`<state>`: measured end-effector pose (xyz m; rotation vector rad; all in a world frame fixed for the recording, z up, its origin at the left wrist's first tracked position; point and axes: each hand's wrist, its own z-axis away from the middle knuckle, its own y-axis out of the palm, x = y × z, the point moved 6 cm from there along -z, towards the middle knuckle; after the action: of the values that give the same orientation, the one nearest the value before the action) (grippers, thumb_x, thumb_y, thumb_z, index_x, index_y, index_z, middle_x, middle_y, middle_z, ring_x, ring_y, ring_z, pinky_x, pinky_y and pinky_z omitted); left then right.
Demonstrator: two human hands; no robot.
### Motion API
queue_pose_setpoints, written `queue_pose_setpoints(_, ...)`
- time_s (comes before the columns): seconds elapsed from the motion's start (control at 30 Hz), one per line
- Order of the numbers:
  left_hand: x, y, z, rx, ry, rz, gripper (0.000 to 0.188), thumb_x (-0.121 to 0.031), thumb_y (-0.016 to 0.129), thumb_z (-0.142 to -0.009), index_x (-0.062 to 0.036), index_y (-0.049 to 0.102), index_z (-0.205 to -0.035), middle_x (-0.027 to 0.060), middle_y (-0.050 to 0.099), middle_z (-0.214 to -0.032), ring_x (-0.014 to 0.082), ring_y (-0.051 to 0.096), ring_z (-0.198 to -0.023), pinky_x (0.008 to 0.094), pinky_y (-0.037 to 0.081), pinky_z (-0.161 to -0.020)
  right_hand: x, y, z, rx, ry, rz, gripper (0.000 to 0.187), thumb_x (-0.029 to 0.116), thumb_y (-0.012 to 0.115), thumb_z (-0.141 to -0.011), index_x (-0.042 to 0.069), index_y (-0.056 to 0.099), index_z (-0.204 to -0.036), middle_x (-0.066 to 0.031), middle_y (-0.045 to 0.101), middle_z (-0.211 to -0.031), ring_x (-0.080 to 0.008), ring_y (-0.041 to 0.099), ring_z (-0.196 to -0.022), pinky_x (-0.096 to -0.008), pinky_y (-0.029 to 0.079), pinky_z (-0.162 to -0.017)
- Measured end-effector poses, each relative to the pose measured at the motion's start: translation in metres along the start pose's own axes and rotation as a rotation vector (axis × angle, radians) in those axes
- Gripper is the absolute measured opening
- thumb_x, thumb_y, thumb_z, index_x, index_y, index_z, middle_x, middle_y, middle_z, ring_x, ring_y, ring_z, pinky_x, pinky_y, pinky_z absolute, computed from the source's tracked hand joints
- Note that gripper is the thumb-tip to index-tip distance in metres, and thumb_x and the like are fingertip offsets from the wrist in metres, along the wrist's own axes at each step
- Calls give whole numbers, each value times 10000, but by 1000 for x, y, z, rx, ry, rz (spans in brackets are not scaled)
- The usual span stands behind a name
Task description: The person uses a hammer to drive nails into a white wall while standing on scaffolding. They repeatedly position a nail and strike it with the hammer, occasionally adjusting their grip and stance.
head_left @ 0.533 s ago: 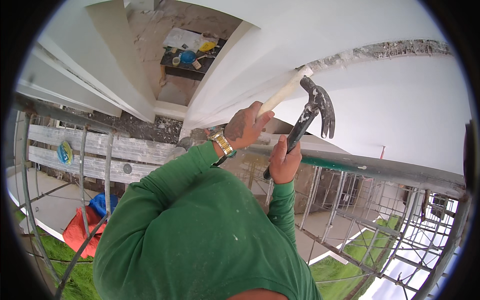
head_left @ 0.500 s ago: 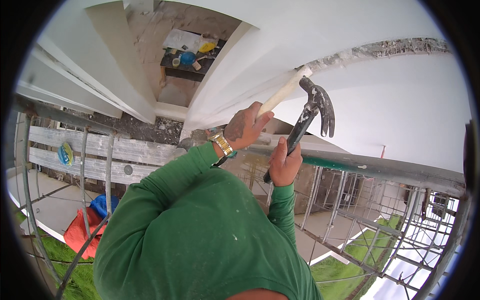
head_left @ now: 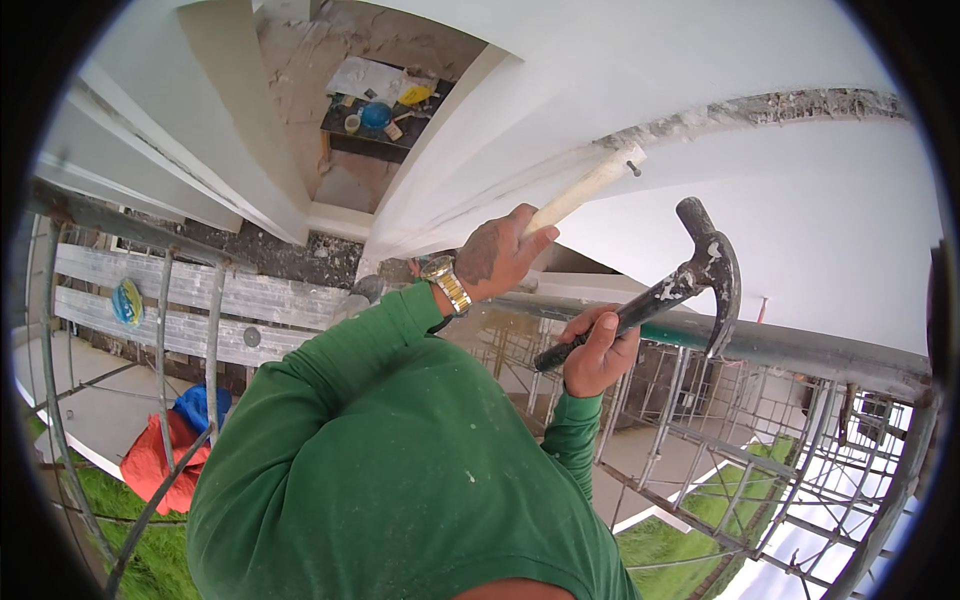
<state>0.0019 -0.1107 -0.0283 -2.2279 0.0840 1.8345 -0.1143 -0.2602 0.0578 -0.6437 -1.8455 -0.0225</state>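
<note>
My left hand (head_left: 497,255), with a watch (head_left: 447,283) on its wrist, is closed round the lower end of a pale wooden stick (head_left: 582,193). A dark nail (head_left: 634,168) sticks out near the stick's far end. That end lies by the rough chipped groove (head_left: 760,108) in the white wall; whether it touches I cannot tell. My right hand (head_left: 598,360) grips the dark handle of a claw hammer (head_left: 690,285) spotted with white. The hammer's head is to the right of the stick and apart from it, its claw curving downward.
A scaffold rail (head_left: 790,347) runs in front of me, with scaffold frames and grass below. Metal planks (head_left: 190,290) lie at left, near a red cloth (head_left: 165,465) and a blue bundle (head_left: 205,405). Through an opening, a dark table (head_left: 385,143) carries a blue bowl and other items.
The hammer has swung right and down, away from the stick's far end, and its head has turned. My right hand moved slightly right. The stick shifted a little to the right, showing the nail.
</note>
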Motion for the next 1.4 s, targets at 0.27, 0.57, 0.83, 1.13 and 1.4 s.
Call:
queue_pose_setpoints(0.27,-6,6,1,46,-36,50,531,-486,528,-1051,39,543,-1132,170,597,-615,362,625,-573,453,450,-535,11,-2,-2,30,-135,53,402,400,543,-1062,5,508,-995,-92,556,-710,-165,565,-568,-304,505,-530)
queue_pose_setpoints(0.57,-17,5,0,34,-69,99,499,-462,533,-1057,36,547,-1092,197,620,-658,354,638,-586,444,458,-538,25,0,-8,7,-199,65,424,406,573,-1050,3,552,-922,-63,618,-646,-123,557,-561,-260,428,-539)
queue_pose_setpoints(0.83,-28,12,8,20,-93,129,476,-433,551,-1052,42,537,-1034,202,617,-653,364,643,-590,453,467,-546,30,3,-19,-3,-101,159,344,323,602,-1048,-1,555,-945,-39,587,-637,-103,542,-548,-263,425,-522)
queue_pose_setpoints(1.13,-16,12,7,11,-117,167,492,-448,557,-1047,37,527,-974,206,592,-617,372,629,-564,455,458,-537,41,9,-25,67,-156,212,322,302,561,-1071,4,526,-954,-36,552,-646,-107,520,-545,-269,410,-523)
queue_pose_setpoints(1.4,-10,13,5,59,-134,174,530,-496,538,-1044,29,526,-970,225,626,-683,380,647,-613,462,470,-573,-15,21,-24,251,176,325,315,324,540,-1083,32,504,-970,-20,514,-636,-91,481,-489,-243,378,-464)
